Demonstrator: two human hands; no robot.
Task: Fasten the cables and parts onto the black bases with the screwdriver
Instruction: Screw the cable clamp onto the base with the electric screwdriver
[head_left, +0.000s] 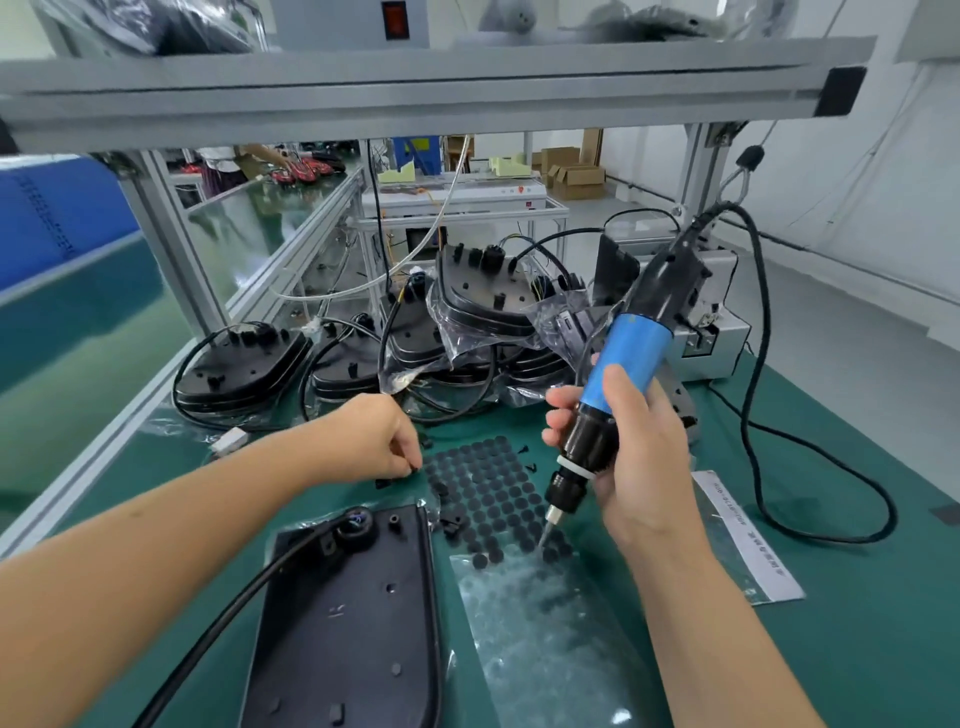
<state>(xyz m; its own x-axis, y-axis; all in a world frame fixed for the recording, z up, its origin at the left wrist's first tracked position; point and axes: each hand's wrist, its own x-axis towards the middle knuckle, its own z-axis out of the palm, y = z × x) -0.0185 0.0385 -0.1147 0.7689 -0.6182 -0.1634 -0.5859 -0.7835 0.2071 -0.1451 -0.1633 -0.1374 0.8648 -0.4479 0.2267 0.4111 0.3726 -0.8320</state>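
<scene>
Two bare hands work over a green mat (831, 519) on a workbench. On the right, the right hand (634, 457) is wrapped around an electric screwdriver (618, 379) with a blue barrel and black nose, held tilted with its metal bit pointing down and slightly left. The bit tip hangs just above the near edge of a clear plastic sheet (545, 623) that carries rows of small black round pads (488, 493). A black power cord (810, 441) runs from the top of the tool and loops across the mat to the right.

To the left, the left hand (379, 441) reaches forward, palm down, with fingertips curled and pinching a tiny black part (415, 469) at the left edge of the pad sheet. A few loose small black pieces (449, 514) lie scattered near it on the mat.

Near the viewer, left of centre, one black base (353, 623) lies flat, with a thick black cable (234, 613) entering a round fitting at its far corner. Farther away, a pile of similar black bases (415, 332) with attached cables sits across the back of the bench, some in clear plastic bags. A white paper label (743, 540) lies on the mat to the right of the right forearm.
</scene>
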